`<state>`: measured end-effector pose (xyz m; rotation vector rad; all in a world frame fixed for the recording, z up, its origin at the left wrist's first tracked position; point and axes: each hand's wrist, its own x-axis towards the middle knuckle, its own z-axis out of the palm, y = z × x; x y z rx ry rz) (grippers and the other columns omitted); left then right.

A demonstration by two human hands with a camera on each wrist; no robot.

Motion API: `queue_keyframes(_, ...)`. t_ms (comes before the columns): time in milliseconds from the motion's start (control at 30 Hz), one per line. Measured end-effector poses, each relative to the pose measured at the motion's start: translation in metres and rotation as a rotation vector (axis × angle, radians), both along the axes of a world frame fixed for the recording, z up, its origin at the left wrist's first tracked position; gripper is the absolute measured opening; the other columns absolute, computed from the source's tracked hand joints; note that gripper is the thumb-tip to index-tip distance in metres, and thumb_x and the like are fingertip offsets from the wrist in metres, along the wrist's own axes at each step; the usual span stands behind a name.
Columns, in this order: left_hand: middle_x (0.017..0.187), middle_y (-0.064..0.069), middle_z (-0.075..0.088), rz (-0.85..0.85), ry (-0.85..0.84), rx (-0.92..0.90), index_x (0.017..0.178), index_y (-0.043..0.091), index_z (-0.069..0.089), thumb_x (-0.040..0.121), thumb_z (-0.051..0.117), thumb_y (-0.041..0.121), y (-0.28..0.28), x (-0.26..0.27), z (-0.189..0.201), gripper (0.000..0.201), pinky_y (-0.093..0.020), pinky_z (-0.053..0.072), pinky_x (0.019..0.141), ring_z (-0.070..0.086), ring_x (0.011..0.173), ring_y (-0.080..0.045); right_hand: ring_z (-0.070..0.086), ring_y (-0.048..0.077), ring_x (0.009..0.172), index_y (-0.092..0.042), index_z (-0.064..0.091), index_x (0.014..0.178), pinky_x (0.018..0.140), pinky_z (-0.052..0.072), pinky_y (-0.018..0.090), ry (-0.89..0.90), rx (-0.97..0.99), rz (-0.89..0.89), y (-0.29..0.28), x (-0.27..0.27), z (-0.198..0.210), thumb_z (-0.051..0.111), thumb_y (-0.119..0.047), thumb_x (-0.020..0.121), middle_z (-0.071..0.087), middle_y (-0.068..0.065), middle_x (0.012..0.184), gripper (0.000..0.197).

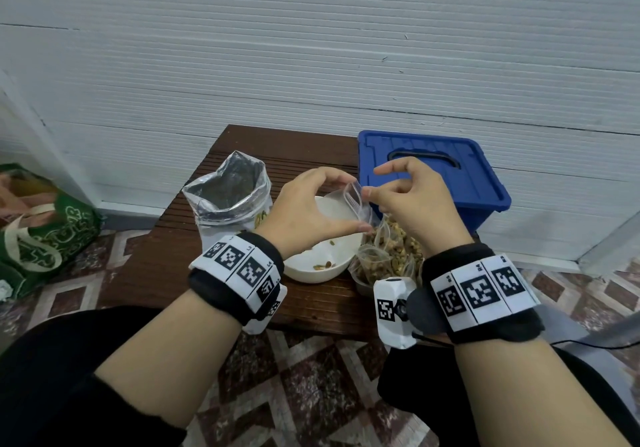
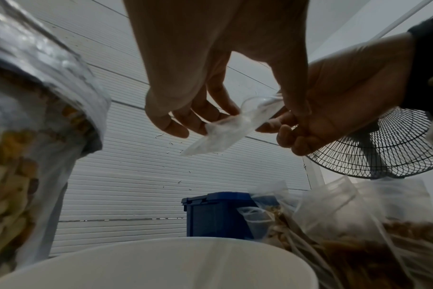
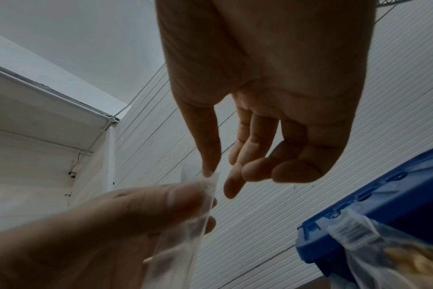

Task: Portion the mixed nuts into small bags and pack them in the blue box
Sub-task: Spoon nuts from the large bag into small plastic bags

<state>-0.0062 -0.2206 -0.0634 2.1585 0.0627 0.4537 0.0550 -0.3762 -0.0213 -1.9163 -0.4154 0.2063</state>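
A small clear empty bag (image 1: 360, 201) hangs over the white bowl (image 1: 311, 273), which holds only a few nuts. My left hand (image 1: 351, 204) pinches the bag between thumb and fingers (image 2: 176, 125). My right hand (image 1: 372, 183) pinches its top edge, thumb tip on the lip (image 3: 209, 172) and the other fingers curled. Left of the bowl stands the big foil bag of mixed nuts (image 1: 228, 197), its mouth open. Several filled small bags (image 1: 388, 256) lie right of the bowl. The blue box (image 1: 433, 173) sits behind them with its lid on.
Everything stands on a low brown wooden table (image 1: 156, 259) against a white ribbed wall. A green shopping bag (image 1: 45, 232) lies on the tiled floor to the left. A standing fan (image 2: 383, 148) shows to the right.
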Motion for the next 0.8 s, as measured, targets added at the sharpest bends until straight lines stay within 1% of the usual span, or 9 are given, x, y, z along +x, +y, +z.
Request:
queue_keyframes(67,0.112,0.015,0.061,0.003,-0.018,0.008,0.109,0.029,0.061,0.059,0.088,0.041,0.000,-0.001,0.001,0.058,-0.003,0.037,0.089,0.053,0.106,0.007,0.063,0.010,0.071,-0.021,0.058,0.104,0.067,0.048,0.024,0.021,0.001,0.016,0.000,-0.001,0.001,0.077,-0.024,0.078,0.067,-0.001,0.072,0.033)
queue_keyframes(200,0.111,0.018,0.060,-0.042,-0.017,0.053,0.110,0.031,0.059,0.056,0.089,0.042,-0.001,-0.002,0.002,0.062,-0.005,0.037,0.093,0.053,0.108,0.006,0.065,0.012,0.074,-0.022,0.058,0.104,0.081,0.055,0.038,0.029,-0.029,0.050,0.000,0.000,-0.002,0.077,-0.018,0.077,0.067,0.000,0.068,0.033)
queue_keyframes(300,0.105,0.021,0.060,-0.072,-0.042,0.094,0.109,0.032,0.059,0.055,0.090,0.041,-0.002,-0.004,0.002,0.062,-0.006,0.039,0.092,0.056,0.104,0.004,0.064,0.011,0.070,-0.021,0.059,0.104,0.082,0.055,0.039,0.020,-0.024,0.029,-0.001,0.001,-0.003,0.077,-0.015,0.077,0.065,0.002,0.067,0.033)
queue_keyframes(400,0.098,0.020,0.061,-0.063,-0.100,0.085,0.106,0.027,0.062,0.057,0.090,0.037,-0.003,-0.005,0.000,0.057,-0.003,0.039,0.087,0.056,0.099,0.004,0.063,0.010,0.067,-0.021,0.058,0.101,0.082,0.055,0.038,0.006,-0.016,-0.001,-0.001,0.002,-0.003,0.077,-0.014,0.077,0.066,0.003,0.068,0.031)
queue_keyframes(533,0.102,0.020,0.060,-0.030,-0.117,0.103,0.109,0.024,0.063,0.058,0.089,0.040,-0.001,-0.004,-0.002,0.060,-0.006,0.040,0.088,0.055,0.100,0.004,0.065,0.020,0.078,-0.021,0.062,0.086,0.082,0.055,0.042,-0.039,-0.022,-0.017,-0.001,-0.001,-0.001,0.072,-0.028,0.082,0.071,0.010,0.082,0.013)
queue_keyframes(567,0.103,0.021,0.058,-0.024,-0.122,0.115,0.111,0.025,0.062,0.058,0.089,0.042,0.000,-0.003,-0.002,0.061,-0.007,0.041,0.090,0.054,0.102,0.005,0.064,0.019,0.082,-0.018,0.066,0.080,0.082,0.054,0.042,-0.052,-0.029,-0.006,-0.001,-0.002,0.001,0.069,-0.034,0.084,0.071,0.008,0.084,0.016)
queue_keyframes(667,0.104,0.020,0.056,-0.009,-0.133,0.162,0.112,0.026,0.061,0.058,0.086,0.049,0.003,-0.002,-0.001,0.064,-0.018,0.044,0.095,0.053,0.102,0.007,0.060,0.004,0.086,-0.017,0.075,0.071,0.083,0.047,0.032,-0.023,-0.081,0.087,-0.002,-0.005,0.006,0.057,-0.045,0.090,0.071,-0.005,0.081,0.039)
queue_keyframes(733,0.104,0.021,0.058,-0.002,-0.129,0.188,0.111,0.028,0.062,0.059,0.081,0.057,0.005,-0.001,-0.001,0.062,-0.034,0.046,0.097,0.055,0.103,0.004,0.059,0.005,0.097,-0.019,0.077,0.070,0.089,0.043,0.032,0.035,-0.105,0.134,-0.001,-0.006,0.008,0.050,-0.051,0.092,0.072,-0.006,0.090,0.048)
queue_keyframes(800,0.103,0.020,0.061,-0.001,-0.132,0.184,0.108,0.030,0.063,0.060,0.078,0.057,0.005,-0.001,-0.002,0.057,-0.040,0.047,0.095,0.057,0.102,0.001,0.058,0.008,0.104,-0.020,0.078,0.073,0.096,0.042,0.036,0.097,-0.085,0.157,-0.001,-0.006,0.009,0.044,-0.054,0.094,0.071,-0.008,0.098,0.052)
